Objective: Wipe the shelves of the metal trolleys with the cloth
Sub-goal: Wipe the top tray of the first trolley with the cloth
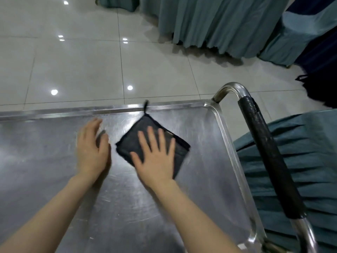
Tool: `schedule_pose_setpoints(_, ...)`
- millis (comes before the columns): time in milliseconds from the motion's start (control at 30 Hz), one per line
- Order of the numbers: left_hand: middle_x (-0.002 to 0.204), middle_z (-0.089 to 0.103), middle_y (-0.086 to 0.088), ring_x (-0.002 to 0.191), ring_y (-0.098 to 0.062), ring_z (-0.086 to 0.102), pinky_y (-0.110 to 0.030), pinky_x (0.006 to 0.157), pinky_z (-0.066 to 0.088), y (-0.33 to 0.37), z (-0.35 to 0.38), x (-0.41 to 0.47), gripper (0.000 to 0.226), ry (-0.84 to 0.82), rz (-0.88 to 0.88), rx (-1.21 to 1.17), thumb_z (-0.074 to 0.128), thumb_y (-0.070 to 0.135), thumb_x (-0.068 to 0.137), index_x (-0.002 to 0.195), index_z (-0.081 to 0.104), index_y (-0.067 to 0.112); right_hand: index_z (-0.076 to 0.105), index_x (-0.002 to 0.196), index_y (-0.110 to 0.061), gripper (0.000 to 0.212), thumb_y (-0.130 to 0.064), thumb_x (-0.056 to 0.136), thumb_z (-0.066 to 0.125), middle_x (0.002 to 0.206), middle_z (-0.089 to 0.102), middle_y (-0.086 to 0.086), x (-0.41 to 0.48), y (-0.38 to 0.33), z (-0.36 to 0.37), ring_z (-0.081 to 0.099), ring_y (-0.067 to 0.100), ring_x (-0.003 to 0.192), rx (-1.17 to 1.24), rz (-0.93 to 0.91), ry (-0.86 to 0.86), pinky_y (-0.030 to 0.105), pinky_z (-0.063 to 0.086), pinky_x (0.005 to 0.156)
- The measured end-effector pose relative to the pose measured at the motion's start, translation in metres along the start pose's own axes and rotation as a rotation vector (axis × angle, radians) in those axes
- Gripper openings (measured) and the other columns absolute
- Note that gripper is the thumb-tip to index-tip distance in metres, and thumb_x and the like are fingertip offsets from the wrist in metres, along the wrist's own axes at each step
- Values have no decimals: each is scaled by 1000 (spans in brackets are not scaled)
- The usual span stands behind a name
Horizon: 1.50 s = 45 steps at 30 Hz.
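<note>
Top shelf (54,161) of a metal trolley fills the lower view, its raised rim running along the far edge and down the right side. A dark folded cloth (180,145) lies flat on the shelf, right of centre and short of the far rim, turned like a diamond; its small hanging loop (145,106) reaches over the far rim. Right hand (155,157) lies flat on the cloth, fingers straight and spread, palm pressing down, nothing gripped. Left hand (91,148) is just beside the cloth on its left, fingers relaxed and slightly bent, holding nothing; it is blurred, and whether it touches the metal cannot be told. The trolley's push handle (269,154), a bent steel tube with black wrap, stands along the right side. Past it, teal pleated fabric (310,161). Glossy pale floor tiles (73,61) beyond the shelf, more teal drapes (218,24) at the top.
</note>
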<state>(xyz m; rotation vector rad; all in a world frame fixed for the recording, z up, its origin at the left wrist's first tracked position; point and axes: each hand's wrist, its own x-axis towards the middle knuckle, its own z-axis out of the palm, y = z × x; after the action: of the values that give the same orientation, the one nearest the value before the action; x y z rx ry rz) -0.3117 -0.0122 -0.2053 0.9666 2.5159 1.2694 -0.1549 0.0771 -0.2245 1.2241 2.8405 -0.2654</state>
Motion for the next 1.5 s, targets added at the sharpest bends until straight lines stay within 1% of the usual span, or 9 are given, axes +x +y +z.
schedule_pose_setpoints(100, 134, 50, -19, 119, -20, 46, -4, 103, 24, -6, -25, -7, 36, 36, -34, 78, 53, 4, 95, 130, 51, 4, 6, 155, -39, 66, -67, 95, 15, 164, -7, -8, 16, -2, -4, -13, 20, 150, 1, -119, -33, 57, -6, 116)
schedule_pose_setpoints(267, 143, 45, -16, 130, -37, 43, -48, 107, 33, -18, -47, -55, 42, -215, 69, 387, 56, 25, 96, 132, 52, 4, 1, 155, -40, 68, -68, 94, 11, 164, -7, -9, -8, 102, -20, -11, 17, 150, -26, 129, -8, 54, -4, 119)
schedule_pose_setpoints(400, 154, 34, -15, 143, -36, 28, -53, 115, 21, -18, -39, -91, 63, -308, 78, 525, 32, 47, 91, 141, 46, 11, 5, 156, -35, 70, -66, 93, 7, 165, 0, -5, -49, 162, -31, -5, 19, 151, -57, 398, 27, 57, 3, 118)
schedule_pose_setpoints(533, 154, 35, -11, 144, -29, 26, -48, 119, 14, -25, -35, -94, 60, -251, 87, 418, 36, 44, 91, 141, 47, 13, 1, 156, -34, 70, -65, 93, 8, 165, -1, -3, -61, 92, -12, -5, 23, 151, 11, 589, 61, 62, 3, 116)
schedule_pose_setpoints(733, 143, 45, -13, 135, -20, 37, -6, 108, 22, -25, -57, -95, 42, -86, 3, -35, 53, -2, 91, 133, 50, 4, 11, 156, -33, 67, -63, 96, 19, 165, 1, -3, -41, -70, 15, -7, 26, 151, 6, 67, 27, 60, -3, 117)
schedule_pose_setpoints(867, 142, 48, -12, 137, -29, 39, -35, 114, 29, -52, -92, -89, 43, -248, 138, 212, 48, 20, 92, 131, 54, 4, 17, 154, -39, 66, -67, 94, 25, 164, 5, -8, -32, -44, 3, -1, 19, 151, 3, -58, 1, 55, 1, 118)
schedule_pose_setpoints(967, 140, 51, -16, 133, -36, 44, -54, 109, 34, -76, -121, -93, 52, -339, 230, 434, 39, 35, 92, 128, 58, 3, 19, 154, -38, 66, -64, 95, 32, 164, 9, -7, -41, 32, -8, 5, 19, 151, -11, 221, 43, 53, 4, 119)
schedule_pose_setpoints(1167, 149, 42, -13, 138, -34, 36, -52, 114, 23, -126, -171, -117, 56, -265, 69, 522, 37, 41, 91, 134, 55, 10, 8, 156, -35, 67, -64, 95, 15, 164, 1, -6, -71, 63, -10, -2, 22, 150, 90, 746, 62, 64, 3, 115)
schedule_pose_setpoints(1500, 146, 47, -12, 133, -31, 46, -49, 109, 35, -134, -197, -109, 48, -343, 63, 380, 43, 29, 91, 131, 57, 6, 8, 156, -36, 66, -62, 97, 22, 164, -4, -6, -51, -244, 35, -9, 23, 150, 17, -57, -32, 59, -7, 116)
